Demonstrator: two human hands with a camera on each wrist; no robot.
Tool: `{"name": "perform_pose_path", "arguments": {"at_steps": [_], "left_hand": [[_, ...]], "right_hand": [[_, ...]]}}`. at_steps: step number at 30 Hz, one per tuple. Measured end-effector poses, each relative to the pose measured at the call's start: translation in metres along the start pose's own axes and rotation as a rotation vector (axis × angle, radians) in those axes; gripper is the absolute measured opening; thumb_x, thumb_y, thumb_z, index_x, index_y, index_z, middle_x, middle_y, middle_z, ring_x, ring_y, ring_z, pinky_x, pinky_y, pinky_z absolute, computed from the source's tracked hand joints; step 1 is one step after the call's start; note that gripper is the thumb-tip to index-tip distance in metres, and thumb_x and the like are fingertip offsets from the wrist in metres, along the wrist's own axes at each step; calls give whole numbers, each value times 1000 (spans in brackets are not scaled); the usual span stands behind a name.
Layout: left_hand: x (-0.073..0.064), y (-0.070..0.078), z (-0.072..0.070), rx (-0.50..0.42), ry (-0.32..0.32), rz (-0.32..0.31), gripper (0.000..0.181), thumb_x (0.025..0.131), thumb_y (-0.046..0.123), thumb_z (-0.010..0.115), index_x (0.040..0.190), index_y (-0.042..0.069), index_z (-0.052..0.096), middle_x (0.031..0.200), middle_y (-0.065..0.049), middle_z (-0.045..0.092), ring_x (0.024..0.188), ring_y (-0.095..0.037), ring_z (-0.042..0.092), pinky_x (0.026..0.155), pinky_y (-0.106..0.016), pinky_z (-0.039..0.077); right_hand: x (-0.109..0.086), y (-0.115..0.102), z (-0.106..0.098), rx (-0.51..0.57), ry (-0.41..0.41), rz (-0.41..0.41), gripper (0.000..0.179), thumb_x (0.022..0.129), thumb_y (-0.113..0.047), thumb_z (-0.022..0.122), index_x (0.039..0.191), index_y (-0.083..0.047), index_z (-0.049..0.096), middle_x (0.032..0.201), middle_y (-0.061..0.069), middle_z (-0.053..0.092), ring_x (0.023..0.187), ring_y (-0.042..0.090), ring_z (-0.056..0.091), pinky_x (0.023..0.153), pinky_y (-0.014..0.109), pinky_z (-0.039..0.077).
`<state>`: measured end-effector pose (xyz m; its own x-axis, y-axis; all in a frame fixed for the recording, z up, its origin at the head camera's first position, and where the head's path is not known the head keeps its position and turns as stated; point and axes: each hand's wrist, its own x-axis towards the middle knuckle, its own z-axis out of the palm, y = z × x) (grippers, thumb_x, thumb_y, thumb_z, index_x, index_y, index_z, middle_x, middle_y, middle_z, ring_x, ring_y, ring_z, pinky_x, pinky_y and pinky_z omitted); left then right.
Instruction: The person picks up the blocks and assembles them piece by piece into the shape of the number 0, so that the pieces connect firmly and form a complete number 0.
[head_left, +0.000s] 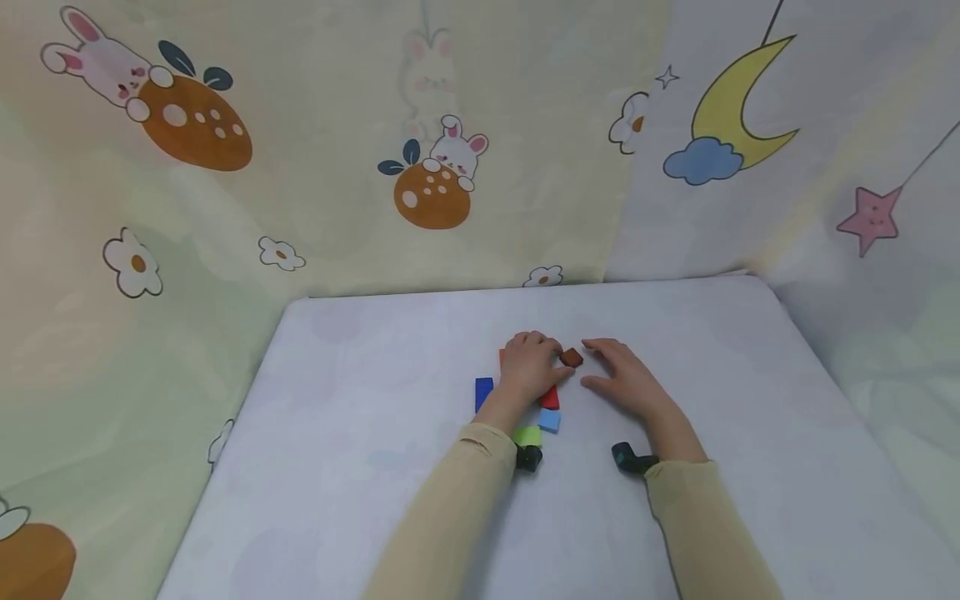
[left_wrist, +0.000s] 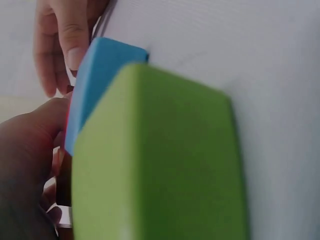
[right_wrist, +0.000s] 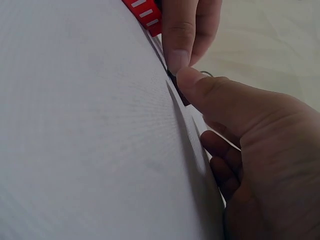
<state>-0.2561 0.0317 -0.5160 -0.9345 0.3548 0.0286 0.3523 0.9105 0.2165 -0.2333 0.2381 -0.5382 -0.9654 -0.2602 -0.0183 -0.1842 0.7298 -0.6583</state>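
Note:
A small brown block (head_left: 572, 357) is between the two hands on the white table. My left hand (head_left: 531, 367) reaches over a group of blocks, its thumb and a finger at the brown block in a pinch. My right hand (head_left: 628, 379) is just right of that block, thumb and fingers spread apart with a gap between. Under and around the left hand are a red block (head_left: 551, 398), an orange piece (head_left: 502, 358) and a dark blue block (head_left: 483, 392). The left palm hides part of the group. In the right wrist view the red block (right_wrist: 145, 14) shows white stripes.
Nearer the left wrist are a light blue block (head_left: 550, 420) and a lime green block (head_left: 528, 436); the green one (left_wrist: 165, 160) looms large in the left wrist view. Dark wrist cameras (head_left: 529, 457) sit on both wrists. A printed cloth (head_left: 330, 167) hangs behind the table (head_left: 360, 400).

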Motion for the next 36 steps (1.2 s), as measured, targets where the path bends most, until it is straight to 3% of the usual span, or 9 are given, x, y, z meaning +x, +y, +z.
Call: {"name": "perform_pose_path", "arguments": {"at_steps": [7, 13, 19, 22, 27, 31, 36], "left_hand": [[-4, -3, 1, -3, 6, -30, 42, 91, 56, 62, 124, 29, 66, 130, 4, 60, 134, -22, 43, 117, -42, 33], [-4, -13, -3, 3, 59, -50, 39, 92, 55, 60, 121, 29, 67, 128, 7, 61, 131, -19, 43, 116, -40, 34], [-9, -48, -19, -110, 112, -121, 36, 93, 51, 62, 117, 25, 67, 126, 5, 62, 132, -20, 44, 116, -42, 35], [-17, -72, -27, -200, 131, -161, 36, 92, 48, 63, 114, 19, 67, 126, 1, 62, 133, -24, 44, 116, -44, 35], [-33, -105, -29, -240, 143, -207, 36, 91, 44, 67, 111, 15, 68, 123, -3, 64, 130, -26, 48, 114, -43, 37], [-46, -120, -28, -252, 120, -202, 34, 89, 40, 71, 108, 13, 70, 119, -5, 67, 127, -27, 51, 113, -43, 38], [-54, -127, -24, -265, 55, -170, 33, 89, 43, 70, 108, 16, 71, 123, -4, 65, 127, -26, 51, 114, -43, 38]], "right_hand": [[2, -2, 5, 4, -1, 14, 68, 89, -36, 73, 148, -24, 42, 154, 5, 40, 147, 31, 30, 118, 59, 27], [2, -2, 8, -4, -4, 51, 70, 88, -40, 73, 149, -24, 42, 155, 7, 39, 146, 33, 30, 117, 60, 28], [2, -3, 8, -18, -20, 87, 71, 88, -42, 72, 150, -27, 40, 155, 6, 38, 146, 32, 29, 116, 61, 29], [2, -2, 7, -18, -15, 85, 71, 88, -42, 72, 149, -27, 40, 155, 5, 38, 146, 32, 30, 115, 61, 31], [2, -1, 5, -9, -14, 78, 71, 88, -44, 72, 149, -28, 40, 155, 5, 38, 146, 32, 30, 115, 61, 32], [3, 0, 5, -6, -11, 71, 71, 88, -44, 72, 149, -27, 41, 155, 5, 39, 145, 32, 31, 115, 61, 31], [6, 1, 8, -6, -5, 61, 69, 88, -43, 72, 149, -26, 42, 154, 6, 40, 145, 32, 31, 116, 60, 31]]}}
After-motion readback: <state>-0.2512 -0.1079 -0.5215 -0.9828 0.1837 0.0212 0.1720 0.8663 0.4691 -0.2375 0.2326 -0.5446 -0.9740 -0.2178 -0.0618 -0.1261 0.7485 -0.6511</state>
